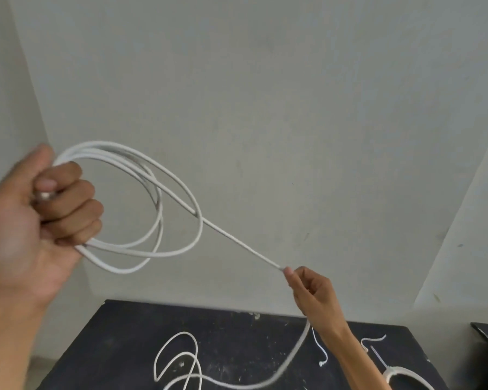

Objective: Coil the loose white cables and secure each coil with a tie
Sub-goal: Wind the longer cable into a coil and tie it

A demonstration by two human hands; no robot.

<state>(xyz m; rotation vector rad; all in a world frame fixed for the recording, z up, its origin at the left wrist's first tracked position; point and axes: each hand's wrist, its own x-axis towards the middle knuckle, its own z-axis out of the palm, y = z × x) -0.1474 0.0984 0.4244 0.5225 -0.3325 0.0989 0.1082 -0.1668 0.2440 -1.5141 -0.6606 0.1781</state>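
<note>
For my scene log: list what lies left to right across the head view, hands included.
Left hand gripping looped white cable coil → taut straight stretch of that cable → right hand pinching it → tied white cable coil lying on black table.

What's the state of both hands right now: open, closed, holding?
Left hand: closed, gripping the coil of white cable.
Right hand: closed, pinching the taut strand that runs from the coil.
</note>
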